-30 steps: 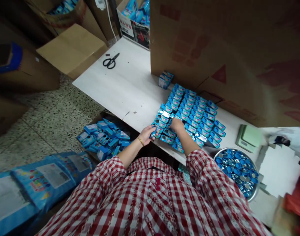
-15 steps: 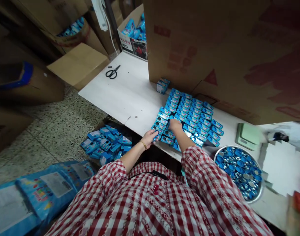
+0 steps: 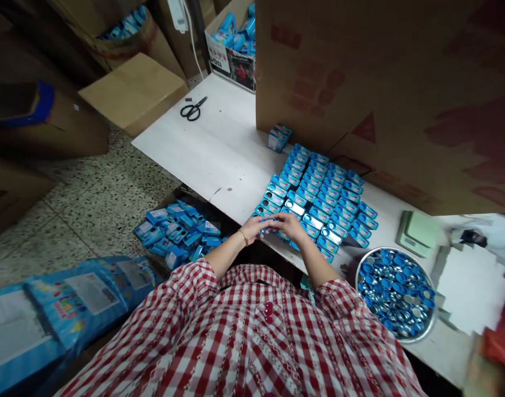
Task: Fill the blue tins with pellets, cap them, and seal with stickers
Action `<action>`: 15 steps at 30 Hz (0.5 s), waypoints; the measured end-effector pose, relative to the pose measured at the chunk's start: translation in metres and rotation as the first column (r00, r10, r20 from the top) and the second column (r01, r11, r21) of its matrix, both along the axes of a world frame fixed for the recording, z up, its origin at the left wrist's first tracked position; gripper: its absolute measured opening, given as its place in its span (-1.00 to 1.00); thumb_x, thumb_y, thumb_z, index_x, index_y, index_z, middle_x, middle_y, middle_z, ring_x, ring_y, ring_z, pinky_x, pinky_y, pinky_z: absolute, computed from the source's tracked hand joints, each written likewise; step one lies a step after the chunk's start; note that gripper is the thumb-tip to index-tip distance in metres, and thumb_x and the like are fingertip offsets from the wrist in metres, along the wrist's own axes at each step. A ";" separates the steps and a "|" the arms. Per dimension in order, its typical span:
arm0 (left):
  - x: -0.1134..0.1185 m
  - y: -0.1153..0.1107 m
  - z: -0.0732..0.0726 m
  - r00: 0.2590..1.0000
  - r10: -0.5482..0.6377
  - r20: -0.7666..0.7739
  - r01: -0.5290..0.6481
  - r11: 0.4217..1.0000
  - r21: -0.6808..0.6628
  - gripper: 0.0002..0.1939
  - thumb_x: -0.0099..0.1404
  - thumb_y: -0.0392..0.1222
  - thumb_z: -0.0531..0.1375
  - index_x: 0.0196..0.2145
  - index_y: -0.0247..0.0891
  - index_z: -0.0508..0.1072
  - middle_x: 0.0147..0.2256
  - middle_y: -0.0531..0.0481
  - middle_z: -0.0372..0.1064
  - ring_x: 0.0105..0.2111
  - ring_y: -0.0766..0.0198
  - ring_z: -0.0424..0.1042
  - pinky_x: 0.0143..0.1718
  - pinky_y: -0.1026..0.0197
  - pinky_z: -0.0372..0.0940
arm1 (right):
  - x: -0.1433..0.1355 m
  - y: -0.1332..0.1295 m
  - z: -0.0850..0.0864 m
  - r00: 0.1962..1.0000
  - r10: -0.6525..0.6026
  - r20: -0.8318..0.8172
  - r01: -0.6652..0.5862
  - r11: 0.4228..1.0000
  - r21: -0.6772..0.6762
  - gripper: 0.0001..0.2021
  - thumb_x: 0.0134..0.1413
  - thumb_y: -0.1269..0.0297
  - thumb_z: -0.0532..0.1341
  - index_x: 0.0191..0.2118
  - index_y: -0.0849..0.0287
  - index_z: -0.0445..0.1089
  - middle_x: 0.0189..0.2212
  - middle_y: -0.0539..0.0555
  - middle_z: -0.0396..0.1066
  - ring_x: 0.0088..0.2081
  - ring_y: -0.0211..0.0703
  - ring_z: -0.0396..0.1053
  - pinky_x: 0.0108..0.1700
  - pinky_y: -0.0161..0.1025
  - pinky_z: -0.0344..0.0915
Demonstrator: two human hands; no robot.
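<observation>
At the table's front edge my left hand [image 3: 252, 228], with a gold bracelet at the wrist, is closed with its fingertips meeting those of my right hand [image 3: 287, 225]. A bit of blue shows at the fingers, but what they hold is too small and covered to make out. Just beyond both hands lie rows of small blue rectangular packs [image 3: 322, 194], side by side on the table. Some near ones have dark round holes, others a silvery face. To the right stands a metal bowl [image 3: 429, 325] full of small round blue-and-silver pieces [image 3: 395, 289].
Scissors [image 3: 193, 110] lie on the white table [image 3: 223, 138]. A large carton [image 3: 360, 71] walls off the back, with a small blue box [image 3: 279, 138] beside it. A green scale [image 3: 418, 234] stands right. Loose blue packs [image 3: 178, 231] fill a container below the table's left edge.
My right hand has drawn back from among the packs to meet my left hand. The left hand has barely moved. The camera view has shifted slightly.
</observation>
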State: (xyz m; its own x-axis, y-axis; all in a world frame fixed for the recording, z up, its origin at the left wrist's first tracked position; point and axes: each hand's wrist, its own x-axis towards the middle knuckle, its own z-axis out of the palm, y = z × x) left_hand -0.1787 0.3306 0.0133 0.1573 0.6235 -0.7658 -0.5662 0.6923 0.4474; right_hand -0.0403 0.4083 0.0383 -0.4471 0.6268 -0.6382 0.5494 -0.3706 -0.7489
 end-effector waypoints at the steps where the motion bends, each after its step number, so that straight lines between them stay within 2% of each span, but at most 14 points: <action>1: -0.004 0.000 -0.001 0.999 0.009 0.044 -0.010 1.000 0.017 -0.70 0.02 -0.12 0.30 -0.29 -0.35 0.46 -0.56 0.05 0.31 -0.62 0.49 0.24 -0.68 0.44 -0.05 | 0.006 0.004 0.000 0.996 -0.060 0.066 0.057 0.998 0.037 -0.74 -0.21 0.16 0.26 -0.36 0.20 0.42 -0.57 -0.04 0.38 -0.54 -0.25 0.35 -0.39 -0.26 0.32; 3: -0.013 0.000 -0.003 0.992 0.029 0.123 -0.032 0.999 0.025 -0.71 0.08 -0.10 0.25 -0.28 -0.34 0.46 -0.52 0.04 0.32 -0.59 0.48 0.27 -0.68 0.45 -0.01 | 0.016 0.013 -0.001 0.959 -0.128 0.252 0.081 0.979 0.188 -0.82 -0.14 0.23 0.21 -0.37 0.19 0.40 -0.55 -0.04 0.37 -0.54 -0.26 0.35 -0.38 -0.27 0.31; 4: -0.017 -0.001 -0.004 0.989 0.037 0.145 -0.041 0.999 0.021 -0.73 0.10 -0.12 0.23 -0.27 -0.34 0.46 -0.51 0.03 0.31 -0.59 0.47 0.28 -0.67 0.45 0.01 | 0.018 0.016 -0.001 0.929 -0.116 0.353 0.016 0.962 0.273 -0.86 -0.12 0.27 0.19 -0.37 0.19 0.39 -0.53 -0.03 0.38 -0.51 -0.25 0.36 -0.36 -0.27 0.30; 6: -0.024 -0.003 -0.005 0.986 0.053 0.155 -0.057 0.998 0.021 -0.76 0.13 -0.18 0.18 -0.25 -0.35 0.46 -0.50 0.02 0.32 -0.57 0.46 0.31 -0.67 0.44 0.04 | 0.015 0.020 -0.003 0.842 -0.003 0.539 -0.225 0.907 0.356 -0.91 -0.09 0.36 0.18 -0.37 0.18 0.37 -0.46 0.02 0.41 -0.38 -0.20 0.39 -0.27 -0.28 0.28; 8: -0.026 -0.004 -0.005 0.989 0.054 0.139 -0.060 0.997 0.039 -0.77 0.12 -0.23 0.17 -0.25 -0.35 0.46 -0.48 0.01 0.33 -0.57 0.45 0.32 -0.68 0.44 0.05 | 0.003 0.022 -0.004 0.705 0.124 0.698 -0.449 0.840 0.304 -0.89 -0.07 0.38 0.19 -0.33 0.19 0.37 -0.36 0.11 0.44 -0.23 -0.11 0.39 -0.18 -0.25 0.25; 10: -0.025 -0.005 -0.003 0.994 0.042 0.104 -0.049 0.997 0.058 -0.77 0.10 -0.25 0.19 -0.25 -0.35 0.46 -0.47 0.00 0.34 -0.56 0.44 0.33 -0.68 0.44 0.05 | -0.012 0.023 -0.005 0.553 0.204 0.808 -0.562 0.808 0.181 -0.79 -0.04 0.33 0.20 -0.21 0.23 0.36 -0.24 0.23 0.42 -0.14 -0.01 0.37 -0.16 -0.20 0.24; 12: -0.022 -0.004 -0.002 0.997 0.041 0.063 -0.044 0.998 0.050 -0.78 0.09 -0.23 0.22 -0.27 -0.36 0.44 -0.49 0.00 0.36 -0.57 0.44 0.34 -0.69 0.44 0.04 | -0.024 0.026 -0.006 0.441 0.247 0.863 -0.591 0.804 0.072 -0.64 -0.04 0.29 0.22 -0.08 0.26 0.29 -0.15 0.31 0.38 -0.09 0.06 0.36 -0.16 -0.17 0.24; 15: -0.017 -0.001 -0.003 0.997 0.077 -0.016 -0.077 0.997 0.011 -0.76 0.07 -0.21 0.26 -0.29 -0.35 0.40 -0.53 0.02 0.37 -0.60 0.45 0.32 -0.70 0.45 0.01 | -0.030 0.033 -0.007 0.374 0.274 0.886 -0.597 0.802 0.004 -0.52 -0.09 0.27 0.27 0.00 0.29 0.24 -0.10 0.35 0.35 -0.06 0.07 0.34 -0.14 -0.17 0.24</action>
State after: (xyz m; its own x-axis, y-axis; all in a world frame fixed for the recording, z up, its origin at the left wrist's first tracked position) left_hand -0.1960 0.3294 0.0103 0.0961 0.6414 -0.7611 -0.6100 0.6422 0.4642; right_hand -0.0705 0.4411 0.0313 -0.0881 0.7190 -0.6894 0.9582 0.2504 0.1387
